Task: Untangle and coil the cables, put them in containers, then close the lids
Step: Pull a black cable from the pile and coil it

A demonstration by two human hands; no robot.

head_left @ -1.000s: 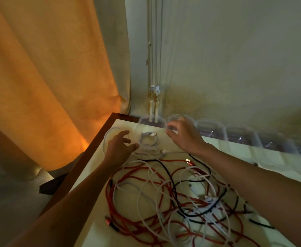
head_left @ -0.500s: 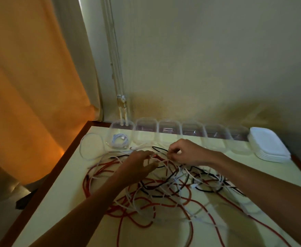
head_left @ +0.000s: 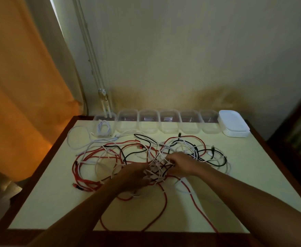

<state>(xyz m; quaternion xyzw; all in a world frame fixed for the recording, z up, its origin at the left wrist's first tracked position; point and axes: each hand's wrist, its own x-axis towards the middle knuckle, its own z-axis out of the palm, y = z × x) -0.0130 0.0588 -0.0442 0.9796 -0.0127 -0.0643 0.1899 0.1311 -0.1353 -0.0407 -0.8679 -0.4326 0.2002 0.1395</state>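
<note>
Since a second ago your hands have left the clear plastic containers (head_left: 147,121) at the table's far edge and come back to the middle of the tangled red, white and black cables (head_left: 121,157) on the pale table (head_left: 57,202). Your left hand (head_left: 134,175) and right hand (head_left: 181,164) both pinch white strands in the knot. The leftmost container (head_left: 104,126) holds a coiled white cable (head_left: 102,128); white lids (head_left: 234,126) sit stacked at the row's right end.
</note>
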